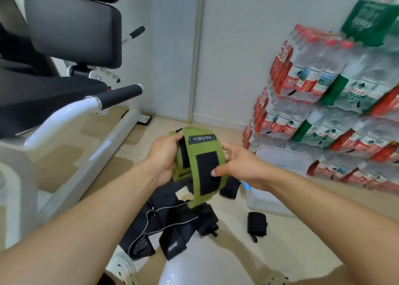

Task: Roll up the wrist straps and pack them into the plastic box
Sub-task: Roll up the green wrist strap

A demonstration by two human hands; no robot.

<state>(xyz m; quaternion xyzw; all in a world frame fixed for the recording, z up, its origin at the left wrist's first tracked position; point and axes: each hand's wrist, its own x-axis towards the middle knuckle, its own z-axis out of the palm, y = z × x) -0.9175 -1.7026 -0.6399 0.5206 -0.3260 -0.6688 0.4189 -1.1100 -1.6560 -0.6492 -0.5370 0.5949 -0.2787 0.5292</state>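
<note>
I hold a green wrist strap (200, 148) with black hook-and-loop patches and a "YIBODA" label above the floor. My left hand (164, 155) grips its rolled left part, fingers curled over the top. My right hand (237, 166) pinches the strap's right edge, thumb on the black patch. The strap's free end hangs down toward me. Below lies a pile of black straps (172, 224). One rolled black strap (257, 224) lies on the floor to the right, another (230, 188) near the clear plastic box (280, 161) behind my right hand.
A white-framed gym machine (86, 112) with black pads fills the left. Stacked packs of bottled water (336, 103) stand against the wall on the right. The box's lid area is partly hidden by my right wrist.
</note>
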